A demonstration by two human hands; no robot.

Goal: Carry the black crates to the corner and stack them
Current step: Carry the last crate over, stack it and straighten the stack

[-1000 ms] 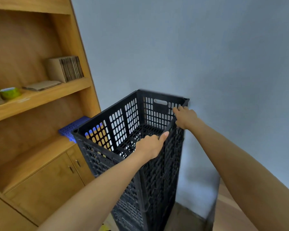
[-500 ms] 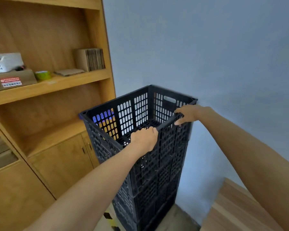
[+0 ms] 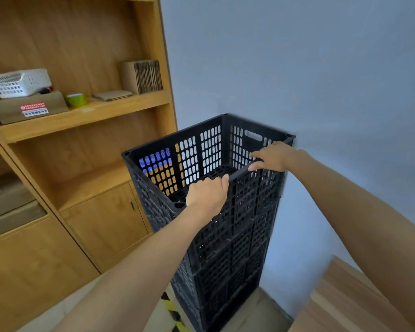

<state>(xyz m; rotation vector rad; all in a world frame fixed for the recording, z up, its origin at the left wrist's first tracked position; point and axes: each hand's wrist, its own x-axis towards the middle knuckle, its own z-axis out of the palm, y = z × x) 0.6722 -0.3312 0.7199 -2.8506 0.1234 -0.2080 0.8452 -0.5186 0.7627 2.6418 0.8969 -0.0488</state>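
A tall stack of black slotted crates [image 3: 233, 255] stands in the corner between the wooden shelf unit and the blue-grey wall. The top crate [image 3: 194, 152] is empty and sits level on the stack. My left hand [image 3: 207, 194] grips its near rim, fingers curled over the edge. My right hand [image 3: 271, 157] holds the same rim further right, near the far right corner, fingers hooked over it. The lower crates are partly hidden by my left forearm.
A wooden shelf unit [image 3: 86, 116] fills the left, holding a white basket [image 3: 19, 82], a cardboard box [image 3: 29, 109], green tape [image 3: 76, 99] and cardboard sheets [image 3: 144, 76]. A wooden surface [image 3: 345, 303] lies at the lower right. Yellow-black tape [image 3: 171, 310] marks the floor.
The view has pulled back and turned left, showing more of the shelf. Both hands stay on the top crate's near rim; the right hand has shifted slightly along it.
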